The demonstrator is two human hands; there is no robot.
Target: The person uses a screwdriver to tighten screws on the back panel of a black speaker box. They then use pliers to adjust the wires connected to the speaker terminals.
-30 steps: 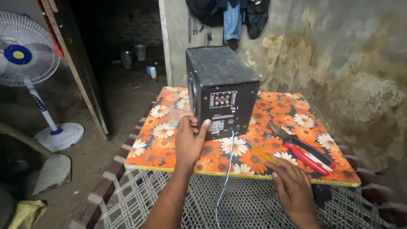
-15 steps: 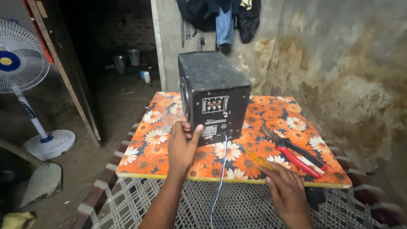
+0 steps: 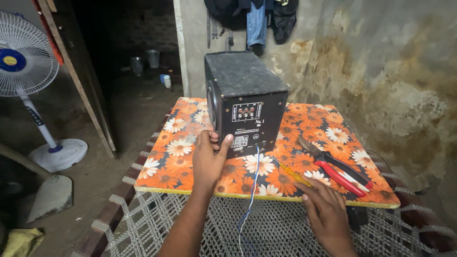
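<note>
Two hands work at a flowered orange board (image 3: pixel 181 143) that serves as the worktop, laid across a woven cot (image 3: pixel 143 223). Biggest on it is a black speaker box (image 3: pixel 245 102), standing upright near the middle with its socket panel facing the person. A white standing fan (image 3: pixel 24 62) stands off to the left on the floor. The left hand (image 3: pixel 209 159) presses against the box's lower left corner, grip wide, thumb on the back panel. The right hand (image 3: pixel 326 209) rests flat at the board's front edge, fingers spread, holding nothing. Just beside it lie red-handled pliers (image 3: pixel 340 166) and a yellow screwdriver (image 3: pixel 293 173). A thin wire (image 3: pixel 252 185) hangs from the box.
</note>
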